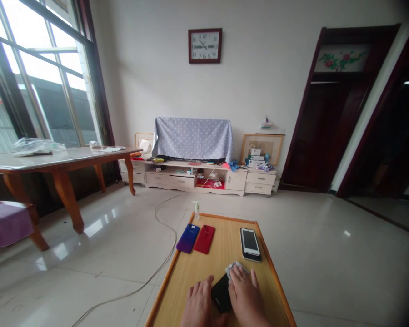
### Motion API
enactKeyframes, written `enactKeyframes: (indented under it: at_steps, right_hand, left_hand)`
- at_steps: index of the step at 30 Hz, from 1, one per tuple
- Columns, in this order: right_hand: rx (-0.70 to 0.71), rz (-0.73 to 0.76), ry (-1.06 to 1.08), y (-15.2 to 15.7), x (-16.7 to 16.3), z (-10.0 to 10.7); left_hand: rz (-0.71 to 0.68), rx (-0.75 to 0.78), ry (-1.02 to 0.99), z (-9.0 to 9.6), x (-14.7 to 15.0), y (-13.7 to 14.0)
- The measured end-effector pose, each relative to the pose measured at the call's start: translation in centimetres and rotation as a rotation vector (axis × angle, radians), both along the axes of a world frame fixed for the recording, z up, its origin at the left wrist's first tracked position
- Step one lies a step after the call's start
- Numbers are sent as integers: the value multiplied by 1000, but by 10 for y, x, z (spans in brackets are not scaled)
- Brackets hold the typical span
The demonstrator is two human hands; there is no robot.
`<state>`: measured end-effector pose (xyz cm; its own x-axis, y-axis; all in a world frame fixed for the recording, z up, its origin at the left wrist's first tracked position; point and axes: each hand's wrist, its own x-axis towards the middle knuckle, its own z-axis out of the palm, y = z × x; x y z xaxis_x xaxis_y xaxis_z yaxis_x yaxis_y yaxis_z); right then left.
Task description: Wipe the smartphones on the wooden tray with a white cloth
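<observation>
A black phone (221, 294) lies at a slant on the near part of the small wooden table, partly hidden by my hands. My left hand (198, 303) grips its left edge, fingers close together. Bunched under the fingers of my right hand (246, 293) is a grey-white cloth (236, 267), pressed at the phone's upper right. Farther up the table, a blue-purple phone (188, 238) and a red phone (204, 239) lie side by side, backs up. On the right, a white phone (250, 241) rests on top of a dark phone (252, 257).
A small clear pump bottle (196, 210) stands at the wooden table's (225, 259) far left corner. A pale cable (146, 282) curves over the floor to the left. Beyond are a larger table (88, 156), a low white cabinet (170, 180) and a cloth-covered shape (192, 138).
</observation>
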<state>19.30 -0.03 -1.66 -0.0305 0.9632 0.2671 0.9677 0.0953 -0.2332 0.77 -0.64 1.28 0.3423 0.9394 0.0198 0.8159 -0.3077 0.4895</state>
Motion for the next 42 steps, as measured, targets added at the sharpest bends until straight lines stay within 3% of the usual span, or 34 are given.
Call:
enactKeyframes:
  at_steps: [5, 7, 10, 13, 15, 17, 21, 23, 27, 30, 32, 36, 38, 42]
  right_hand:
    - [79, 217, 17, -20, -13, -38]
    - [102, 283, 22, -28, -11, -42]
    - [57, 256, 34, -29, 2, -26]
    - [12, 105, 38, -21, 14, -4]
    - [22, 26, 27, -16, 15, 0]
    - [45, 24, 14, -15, 10, -10]
    - [138, 166, 0, -26, -4, -52]
    - [191, 206, -6, -32, -2, -62]
    - [106, 187, 4, -32, 21, -37]
    - [45, 55, 18, -25, 29, -14]
    - [43, 32, 6, -26, 20, -16]
    - [169, 103, 4, -39, -10, -49]
    - [220, 106, 11, -45, -15, -56]
    - [70, 130, 20, -40, 6, -24]
  left_hand:
    - [-5, 23, 8, -4, 0, 1]
    - [-11, 25, 8, -3, 1, 1]
    - [3, 22, -2, -1, 3, 0]
    - [18, 39, -23, -2, 3, -2]
    - [20, 48, -38, -4, 2, -2]
    - [24, 46, -44, -4, 2, -2]
    - [18, 14, -3, 2, 3, -2]
    - [12, 1, 5, 4, 3, -2]
    - [24, 26, -28, 0, 1, -3]
    - [32, 32, -35, -4, 1, -4]
    - [29, 24, -30, -4, 1, -4]
    - [32, 14, 8, 0, 2, -5]
    - [30, 16, 19, -1, 2, -5]
    - [31, 72, -37, -6, 3, -4]
